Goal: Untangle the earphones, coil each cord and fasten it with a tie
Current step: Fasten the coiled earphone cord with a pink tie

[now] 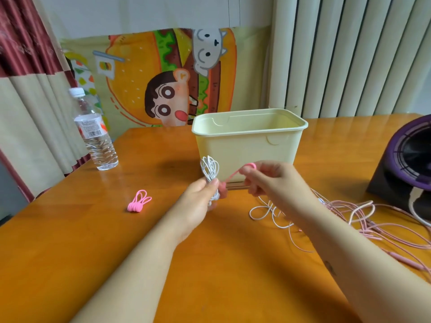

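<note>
Wooden table [70,241], orange-brown, glossy. Far left near the edge stands a clear water bottle [96,136], upright, white cap on. To its right and nearer the camera, a small bundle of spare pink ties [139,203] lies flat on the table, well apart from both hands. Centre: the left hand [200,199] is clenched round the waist of a coiled white earphone cord [209,167], thumb across the front, loops fanning upward above the fingers, coil held off the table. A pink tie [235,174] runs taut from the coil's waist, just beside the left thumb, up and rightward to the right hand [268,178], which pinches the tie's looped end between fingertips, the other fingers curled. Whether the tie already wraps the coil cannot be told. Just behind the hands sits a cream plastic bin [247,145], open top. Under the right forearm a loose white cord [263,212] lies in slack loops on the table. Further right, tangled pink earphone cords [373,227] spread toward the table edge, uncoiled. Far right, a dark purple round-faced object [405,159], cut by the frame. A cartoon burger poster [149,73] hangs behind the table.
</note>
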A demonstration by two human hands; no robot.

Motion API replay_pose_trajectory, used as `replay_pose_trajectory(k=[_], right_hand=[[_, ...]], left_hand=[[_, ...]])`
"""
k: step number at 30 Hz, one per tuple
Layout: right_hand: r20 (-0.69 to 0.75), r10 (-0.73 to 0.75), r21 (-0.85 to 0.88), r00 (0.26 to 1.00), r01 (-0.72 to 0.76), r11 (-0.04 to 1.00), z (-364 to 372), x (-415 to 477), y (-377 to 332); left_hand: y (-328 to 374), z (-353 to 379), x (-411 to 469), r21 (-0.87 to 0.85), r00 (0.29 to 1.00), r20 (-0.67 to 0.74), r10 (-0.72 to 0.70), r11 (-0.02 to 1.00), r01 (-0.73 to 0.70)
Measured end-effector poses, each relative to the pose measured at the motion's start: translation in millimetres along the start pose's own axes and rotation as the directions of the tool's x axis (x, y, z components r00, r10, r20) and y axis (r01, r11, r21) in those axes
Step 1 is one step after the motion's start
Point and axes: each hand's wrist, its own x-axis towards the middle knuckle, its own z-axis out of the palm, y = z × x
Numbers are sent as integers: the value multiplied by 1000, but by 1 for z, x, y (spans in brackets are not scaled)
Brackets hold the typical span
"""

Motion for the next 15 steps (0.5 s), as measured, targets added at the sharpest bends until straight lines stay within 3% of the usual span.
replay_pose_trajectory(k=[4, 8, 12, 15], right_hand=[[-106, 18, 2, 994, -18, 1000, -17, 2, -6], [-134, -73, -314, 988, 28, 949, -25, 4, -4], [0, -172, -602, 985, 137, 787, -15, -2, -9], [168, -182, -663, 969, 248, 707, -8, -10, -16]], left_hand=[[7, -4, -10, -135, 964, 218, -151, 974, 183], [14, 8, -19, -152, 896, 388, -216, 944, 293], [10, 21, -22, -105, 801, 497, -334, 893, 437], [8, 20, -22, -113, 775, 517, -363, 869, 482]])
